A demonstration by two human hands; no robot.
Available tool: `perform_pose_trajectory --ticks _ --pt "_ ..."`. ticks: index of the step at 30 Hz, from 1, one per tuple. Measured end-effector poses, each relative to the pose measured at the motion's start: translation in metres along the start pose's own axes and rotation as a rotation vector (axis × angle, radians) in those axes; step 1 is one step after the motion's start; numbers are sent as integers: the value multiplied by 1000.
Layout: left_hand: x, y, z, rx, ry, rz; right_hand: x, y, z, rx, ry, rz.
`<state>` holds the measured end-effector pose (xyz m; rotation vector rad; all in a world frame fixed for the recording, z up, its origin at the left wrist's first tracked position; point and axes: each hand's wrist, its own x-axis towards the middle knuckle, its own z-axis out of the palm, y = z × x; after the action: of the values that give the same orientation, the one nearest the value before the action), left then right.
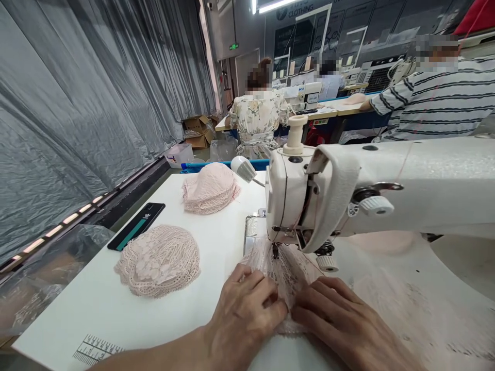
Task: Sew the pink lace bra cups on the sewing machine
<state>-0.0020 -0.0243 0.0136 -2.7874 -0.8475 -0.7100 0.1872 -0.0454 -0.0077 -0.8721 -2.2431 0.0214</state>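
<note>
Pale pink lace fabric (pixel 286 270) lies under the presser foot (pixel 275 251) of a white sewing machine (pixel 417 190). On the near left part of this lace is my left hand (pixel 251 304), its fingers curled and pinching the cloth. My right hand (pixel 336 314) presses and grips the lace just to the right, fingers bent together. Both hands are close in front of the needle area, with their fingertips almost meeting. More sheer lace (pixel 421 309) spreads over the table to the right of my right hand.
On the white table (pixel 216 252) lie a stack of lace pieces (pixel 162 260), a pile of pink cups (pixel 211 188) and a dark phone-like box (pixel 137 226). A small lamp (pixel 243 169) sits beside the machine head. Two people work ahead; grey curtain (pixel 96 77) hangs left.
</note>
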Motion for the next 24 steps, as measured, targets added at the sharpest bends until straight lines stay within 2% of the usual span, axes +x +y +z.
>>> perform_pose_trajectory --ticks 6,15,20,24 --pt "1 3 1 -149 8 -35 -6 4 -7 61 -232 -15" --pt "-2 5 6 -182 67 -10 -6 6 -11 -44 -185 -109" --pt "-4 6 6 -170 68 -9 -5 3 -10 -75 -151 -91" --pt "-4 6 6 -101 81 62 -5 2 -10 -80 -140 -92"
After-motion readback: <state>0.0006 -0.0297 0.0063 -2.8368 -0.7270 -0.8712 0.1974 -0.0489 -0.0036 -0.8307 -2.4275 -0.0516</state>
